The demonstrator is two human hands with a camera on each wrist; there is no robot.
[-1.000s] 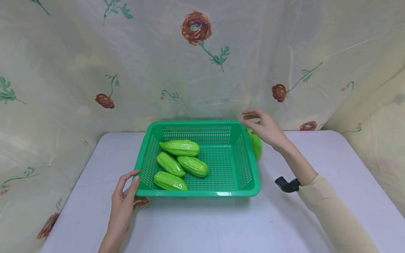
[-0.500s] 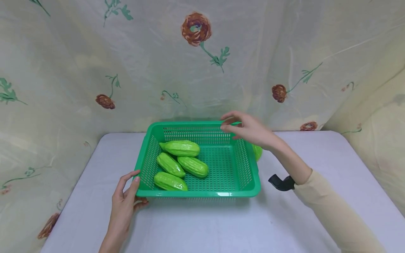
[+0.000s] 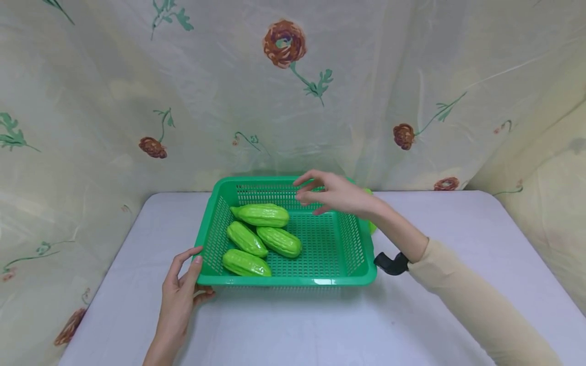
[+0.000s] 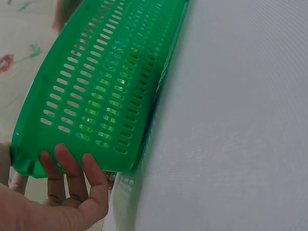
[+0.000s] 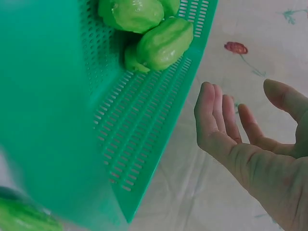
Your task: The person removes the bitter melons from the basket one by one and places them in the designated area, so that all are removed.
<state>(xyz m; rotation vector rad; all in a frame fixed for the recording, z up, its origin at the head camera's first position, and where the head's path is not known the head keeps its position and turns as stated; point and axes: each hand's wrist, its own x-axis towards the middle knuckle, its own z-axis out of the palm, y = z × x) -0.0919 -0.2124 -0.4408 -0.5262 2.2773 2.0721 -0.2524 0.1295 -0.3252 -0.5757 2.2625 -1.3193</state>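
Observation:
A green plastic basket (image 3: 286, 280) with slotted walls stands on the table. Several shiny light-green ridged gourds lie in its left half, among them a back gourd (image 3: 263, 215) and a middle gourd (image 3: 280, 241). My left hand (image 3: 178, 292) grips the basket's near left corner; in the left wrist view its fingers (image 4: 72, 173) curl against the outer wall. Over the back right part of the basket hovers my right hand (image 3: 333, 193), holding nothing, fingers loosely bent and apart from the thumb. Outside the basket's right wall another green gourd (image 3: 373, 226) is mostly hidden by my right forearm.
A white-covered table (image 3: 458, 244) carries the basket. Close behind it hangs a pale curtain (image 3: 220, 91) with printed flowers, which continues along both sides. A black strap piece (image 3: 391, 264) hangs beneath my right wrist.
My right hand has moved left from above the basket's back right corner to over its inside, empty throughout. My left hand, the basket and the gourds have stayed put.

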